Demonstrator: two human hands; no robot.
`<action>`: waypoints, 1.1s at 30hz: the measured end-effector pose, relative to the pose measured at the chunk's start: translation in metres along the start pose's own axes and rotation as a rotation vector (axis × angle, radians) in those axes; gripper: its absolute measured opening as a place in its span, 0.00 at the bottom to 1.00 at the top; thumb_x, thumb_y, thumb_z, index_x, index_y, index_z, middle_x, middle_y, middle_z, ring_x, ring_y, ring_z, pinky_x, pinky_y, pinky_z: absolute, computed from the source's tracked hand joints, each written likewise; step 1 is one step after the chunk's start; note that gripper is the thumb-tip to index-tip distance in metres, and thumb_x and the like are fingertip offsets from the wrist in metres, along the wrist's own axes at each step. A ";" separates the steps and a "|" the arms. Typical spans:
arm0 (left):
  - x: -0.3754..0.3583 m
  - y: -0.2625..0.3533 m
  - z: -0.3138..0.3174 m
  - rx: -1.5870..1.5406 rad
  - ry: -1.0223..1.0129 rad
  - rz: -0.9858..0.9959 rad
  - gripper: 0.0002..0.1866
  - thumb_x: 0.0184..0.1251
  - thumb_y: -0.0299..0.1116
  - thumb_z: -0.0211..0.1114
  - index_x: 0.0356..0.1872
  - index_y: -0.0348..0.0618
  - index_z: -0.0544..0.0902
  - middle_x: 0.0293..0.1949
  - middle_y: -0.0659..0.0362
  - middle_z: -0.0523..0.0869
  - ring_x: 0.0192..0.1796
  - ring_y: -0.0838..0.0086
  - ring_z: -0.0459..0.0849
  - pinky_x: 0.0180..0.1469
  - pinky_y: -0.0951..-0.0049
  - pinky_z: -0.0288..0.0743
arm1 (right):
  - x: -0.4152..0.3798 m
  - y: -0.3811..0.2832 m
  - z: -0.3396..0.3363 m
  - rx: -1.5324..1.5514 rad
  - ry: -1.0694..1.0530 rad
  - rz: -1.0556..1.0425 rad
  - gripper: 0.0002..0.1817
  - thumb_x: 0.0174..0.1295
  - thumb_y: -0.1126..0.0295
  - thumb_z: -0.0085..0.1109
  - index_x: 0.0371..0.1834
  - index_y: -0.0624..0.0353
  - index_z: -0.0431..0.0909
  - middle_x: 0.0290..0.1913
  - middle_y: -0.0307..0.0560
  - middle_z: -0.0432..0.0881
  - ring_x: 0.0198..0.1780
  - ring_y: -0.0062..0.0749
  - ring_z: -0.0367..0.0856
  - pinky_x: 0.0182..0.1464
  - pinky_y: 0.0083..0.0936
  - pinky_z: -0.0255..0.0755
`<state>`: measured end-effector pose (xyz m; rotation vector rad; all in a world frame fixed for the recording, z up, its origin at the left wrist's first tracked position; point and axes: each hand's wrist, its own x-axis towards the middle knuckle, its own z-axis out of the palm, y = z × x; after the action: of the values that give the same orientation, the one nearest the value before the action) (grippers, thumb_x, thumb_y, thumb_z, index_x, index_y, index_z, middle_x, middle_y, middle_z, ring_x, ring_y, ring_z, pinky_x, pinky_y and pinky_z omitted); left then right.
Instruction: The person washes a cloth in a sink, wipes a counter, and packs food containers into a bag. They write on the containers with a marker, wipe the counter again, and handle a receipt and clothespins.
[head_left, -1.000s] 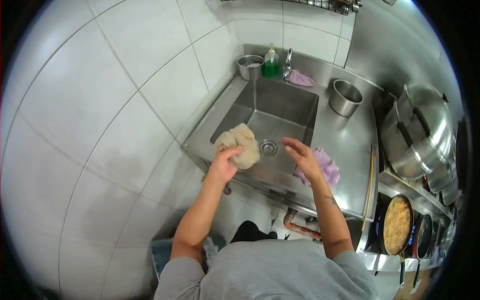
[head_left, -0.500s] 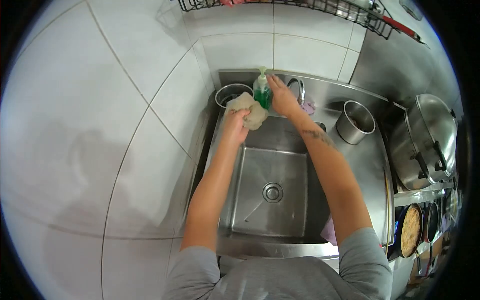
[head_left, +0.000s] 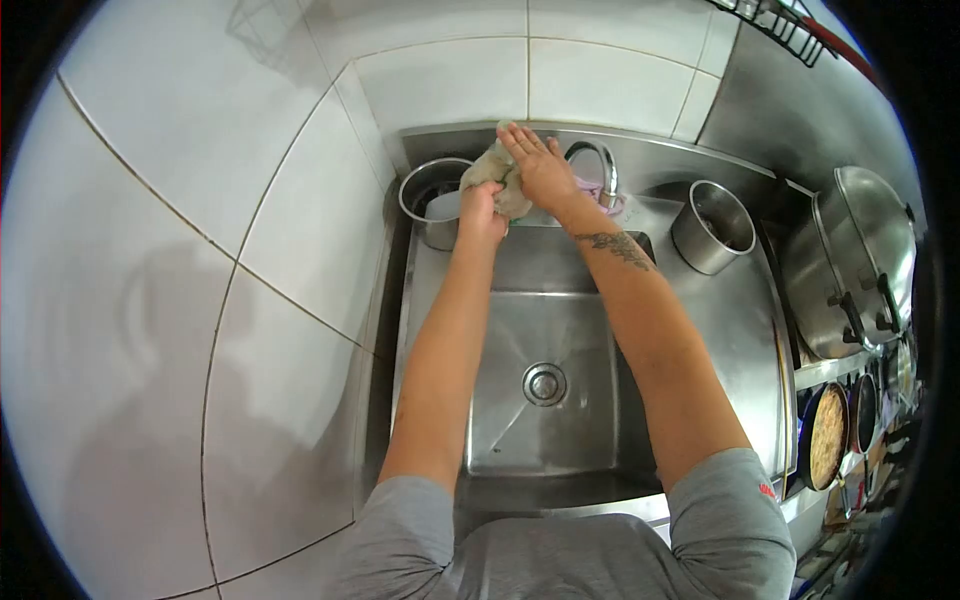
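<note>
We see the left hand [head_left: 481, 211] clenched on a beige cloth [head_left: 497, 170] at the sink's [head_left: 540, 330] back edge; the right hand [head_left: 540, 165] lies flat, fingers released, above it. The cloth may slip into the 1 adjacent steel pot [head_left: 428, 205].

Setting: commercial kitchen, dishwashing and cooking corner. Evidence: deep stainless-steel sink [head_left: 540, 330] with a central drain [head_left: 545, 384] and a curved faucet [head_left: 598, 165], set in a stainless counter [head_left: 745, 340] against white-tiled walls [head_left: 250, 200], with steel canisters [head_left: 712, 225] beside the basin. At right, a large lidded steel pot [head_left: 860, 260], a pan of food [head_left: 826, 435] on a burner, and a wire rack [head_left: 790, 25] up top.
</note>
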<state>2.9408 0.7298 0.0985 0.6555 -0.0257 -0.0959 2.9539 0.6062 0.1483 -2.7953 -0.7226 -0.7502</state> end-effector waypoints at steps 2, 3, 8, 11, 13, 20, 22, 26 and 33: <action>-0.008 0.001 0.001 0.013 0.014 -0.012 0.18 0.59 0.23 0.50 0.52 0.33 0.72 0.50 0.49 0.79 0.52 0.58 0.80 0.56 0.58 0.74 | 0.003 0.003 -0.010 0.008 -0.016 -0.025 0.44 0.51 0.80 0.54 0.74 0.50 0.47 0.73 0.46 0.54 0.73 0.40 0.53 0.68 0.51 0.54; -0.012 0.002 0.003 0.020 0.028 -0.021 0.18 0.60 0.23 0.49 0.52 0.33 0.72 0.50 0.49 0.79 0.52 0.58 0.80 0.56 0.58 0.74 | 0.003 0.003 -0.017 0.010 -0.027 -0.040 0.44 0.51 0.80 0.53 0.74 0.51 0.47 0.73 0.48 0.55 0.73 0.41 0.53 0.67 0.52 0.55; -0.037 -0.003 0.002 0.119 0.140 -0.113 0.16 0.61 0.24 0.49 0.51 0.32 0.73 0.48 0.48 0.79 0.51 0.59 0.80 0.56 0.58 0.73 | -0.039 -0.013 -0.020 0.341 0.254 0.023 0.35 0.50 0.85 0.47 0.67 0.63 0.59 0.66 0.60 0.65 0.69 0.51 0.60 0.67 0.45 0.57; -0.037 -0.008 -0.015 0.089 0.115 -0.121 0.16 0.60 0.23 0.50 0.50 0.33 0.73 0.47 0.49 0.79 0.50 0.60 0.80 0.54 0.60 0.74 | -0.060 -0.008 0.000 0.475 0.306 0.085 0.31 0.49 0.87 0.44 0.62 0.66 0.66 0.62 0.62 0.68 0.67 0.54 0.62 0.67 0.39 0.58; -0.032 -0.003 -0.014 0.017 0.071 -0.138 0.18 0.56 0.20 0.52 0.50 0.35 0.73 0.46 0.50 0.79 0.49 0.61 0.81 0.52 0.61 0.76 | -0.051 -0.006 -0.010 0.500 0.358 0.058 0.32 0.49 0.87 0.44 0.64 0.64 0.64 0.64 0.62 0.67 0.68 0.53 0.61 0.68 0.39 0.57; -0.011 0.009 0.009 -0.011 0.033 -0.056 0.17 0.61 0.26 0.52 0.51 0.35 0.73 0.49 0.50 0.80 0.50 0.60 0.80 0.55 0.60 0.73 | 0.013 0.001 -0.013 0.087 0.025 -0.075 0.40 0.49 0.82 0.52 0.70 0.58 0.55 0.72 0.53 0.56 0.72 0.44 0.54 0.69 0.46 0.55; -0.008 0.010 0.013 0.015 0.103 -0.067 0.17 0.60 0.26 0.53 0.51 0.35 0.74 0.50 0.49 0.79 0.50 0.59 0.80 0.55 0.59 0.73 | 0.014 0.000 -0.002 0.066 0.040 -0.095 0.41 0.49 0.80 0.53 0.71 0.55 0.53 0.72 0.51 0.56 0.73 0.43 0.54 0.70 0.47 0.53; -0.007 0.014 0.017 0.076 0.135 -0.072 0.17 0.59 0.25 0.53 0.50 0.34 0.74 0.48 0.49 0.80 0.50 0.58 0.80 0.55 0.58 0.73 | -0.001 -0.001 -0.001 0.156 0.013 0.011 0.41 0.53 0.79 0.51 0.73 0.52 0.48 0.73 0.56 0.52 0.73 0.47 0.50 0.68 0.48 0.53; -0.047 0.000 -0.005 0.255 0.164 0.077 0.16 0.50 0.20 0.57 0.43 0.33 0.77 0.41 0.53 0.81 0.43 0.63 0.81 0.47 0.64 0.75 | -0.058 0.003 0.062 0.294 0.102 0.312 0.45 0.51 0.77 0.55 0.72 0.67 0.40 0.72 0.64 0.51 0.73 0.56 0.49 0.68 0.48 0.51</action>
<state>2.8940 0.7378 0.0952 0.9149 0.0965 0.0367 2.9380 0.5958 0.0657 -2.4985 -0.3339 -0.6605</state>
